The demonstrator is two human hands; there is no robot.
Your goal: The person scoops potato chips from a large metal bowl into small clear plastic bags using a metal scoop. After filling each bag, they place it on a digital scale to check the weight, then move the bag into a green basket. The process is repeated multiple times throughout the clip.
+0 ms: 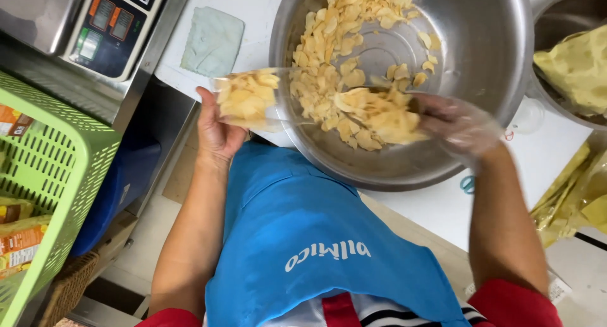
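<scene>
My left hand holds a clear plastic tub partly filled with pale yellow chips, level with the near rim of a large steel bowl. My right hand, in a thin clear glove, scoops a handful of chips inside the bowl, close to the tub's open side. More loose chips lie across the bowl's bottom and far wall. A blue apron covers my front below both hands.
The bowl rests on a white counter. A scale with a keypad and a pale cloth lie at the left. A green basket holds packets. Yellow bags sit in another steel pot at right.
</scene>
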